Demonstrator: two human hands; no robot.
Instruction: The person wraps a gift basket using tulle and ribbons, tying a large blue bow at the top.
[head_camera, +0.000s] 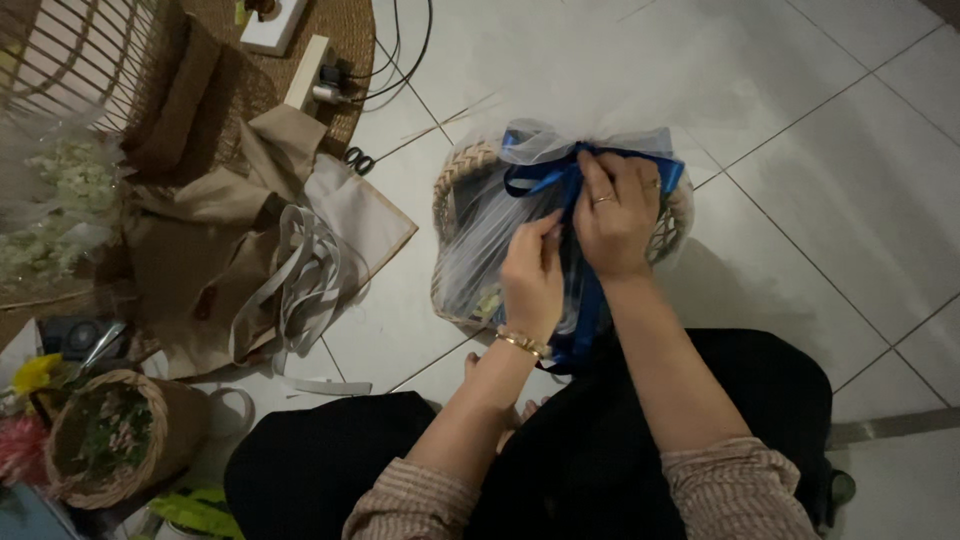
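A woven wicker basket wrapped in sheer white tulle sits on the tiled floor in front of my knees. A blue satin ribbon runs over the top and down the basket's near side. My right hand pinches the ribbon at the knot on top, a ring on one finger. My left hand, with a gold bracelet at the wrist, presses against the ribbon and tulle just below and beside the right hand. The basket's contents are mostly hidden under the tulle.
Beige cloth and grey ribbon strips lie piled at the left. Scissors rest near a power strip. A small round basket of flowers stands at the lower left. A wire frame and white flowers fill the upper left.
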